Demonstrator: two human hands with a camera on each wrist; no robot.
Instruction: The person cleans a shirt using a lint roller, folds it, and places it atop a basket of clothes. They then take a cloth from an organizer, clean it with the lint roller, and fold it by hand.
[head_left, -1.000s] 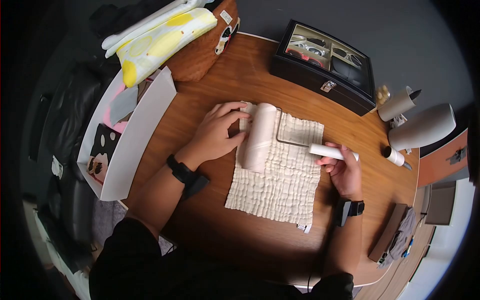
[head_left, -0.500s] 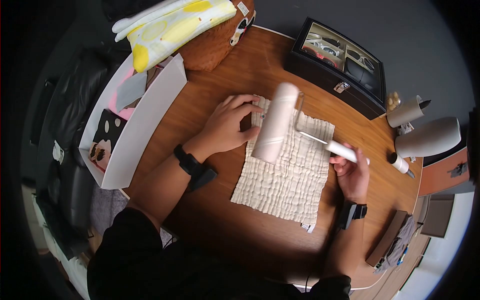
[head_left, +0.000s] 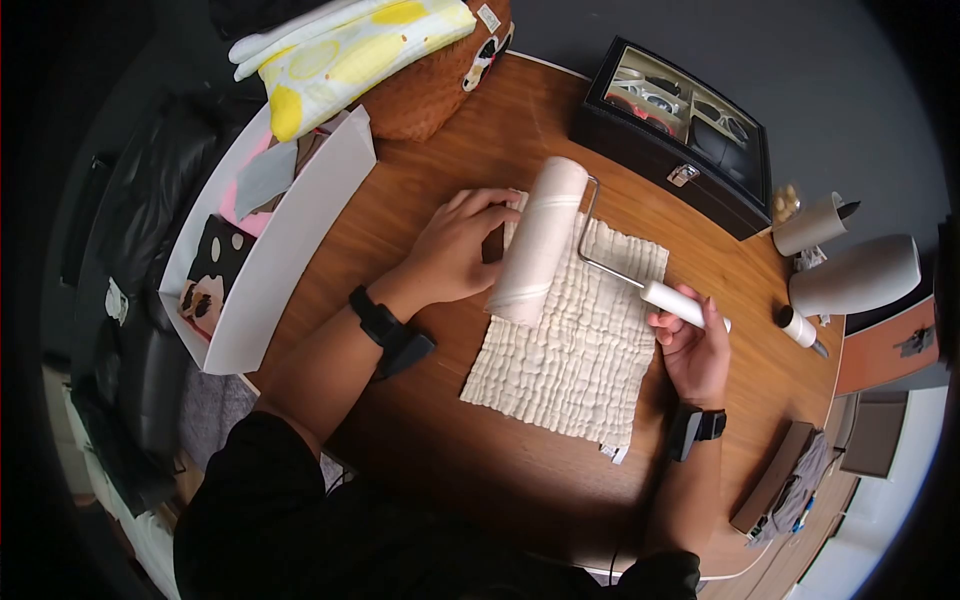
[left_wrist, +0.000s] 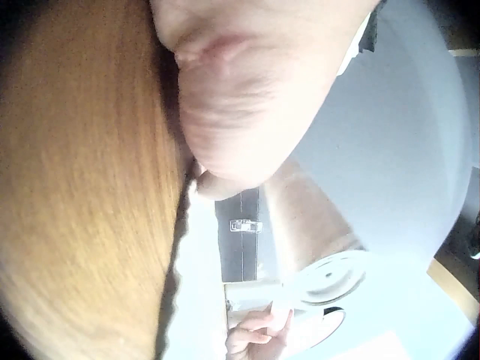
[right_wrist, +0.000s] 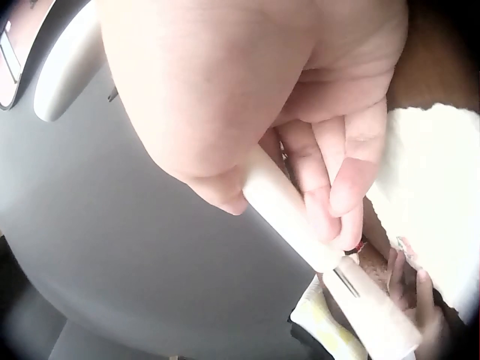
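A crinkled cream cloth (head_left: 565, 370) lies flat on the wooden table, a small tag at its near corner. My right hand (head_left: 695, 352) grips the white handle of a lint roller (head_left: 541, 240) with thumb and fingers. The roller's pale sticky cylinder is tilted above the cloth's far left part, and the left wrist view shows a gap under its round end (left_wrist: 330, 277). At the cloth's far left corner rests my left hand (head_left: 450, 248), fingers loosely bent, fingertips on the cloth and partly hidden behind the roller.
A white box (head_left: 300, 250) of folded fabrics stands on the left. Behind it, a yellow-patterned cloth (head_left: 370, 60) lies on a brown plush (head_left: 430, 100). A black glasses case (head_left: 650, 150) is at the back; a white vase (head_left: 860, 275) and a brown box (head_left: 775, 475) are on the right.
The lint roller has risen off the cloth and shifted toward its far edge, held by the right hand. The left hand stays at the cloth's corner. The head view has shifted slightly.
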